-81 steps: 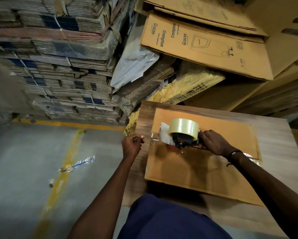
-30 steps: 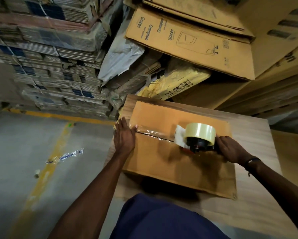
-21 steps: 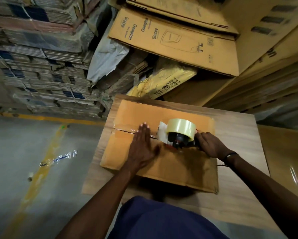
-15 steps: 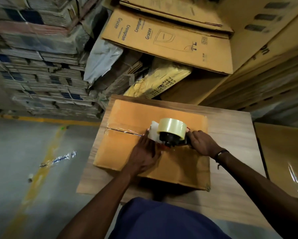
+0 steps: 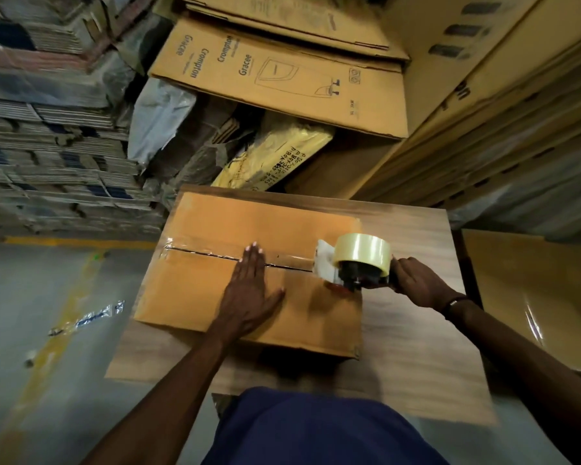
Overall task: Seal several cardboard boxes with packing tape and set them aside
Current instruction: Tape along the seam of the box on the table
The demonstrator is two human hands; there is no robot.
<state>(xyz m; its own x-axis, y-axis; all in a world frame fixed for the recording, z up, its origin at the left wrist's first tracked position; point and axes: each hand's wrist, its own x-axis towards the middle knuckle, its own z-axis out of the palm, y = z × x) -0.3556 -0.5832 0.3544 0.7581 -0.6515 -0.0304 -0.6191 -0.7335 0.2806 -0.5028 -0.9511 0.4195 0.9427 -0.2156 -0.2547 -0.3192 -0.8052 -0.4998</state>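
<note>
Here the right hand [image 5: 416,280] wraps its grip around the handle of the tape dispenser [image 5: 353,266], which sits at the box's [image 5: 215,297] three o'clock edge. The left hand [image 5: 249,290] lies flat, fingers straight toward twelve o'clock, pressing the taped seam. The box rests on the table [image 5: 416,364].

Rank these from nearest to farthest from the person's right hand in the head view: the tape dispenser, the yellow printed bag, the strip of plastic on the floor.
1. Tape dispenser: in the right hand grip, at the box's right end.
2. Yellow printed bag: beyond the table, up-left.
3. Strip of plastic: on the floor, far left.
</note>
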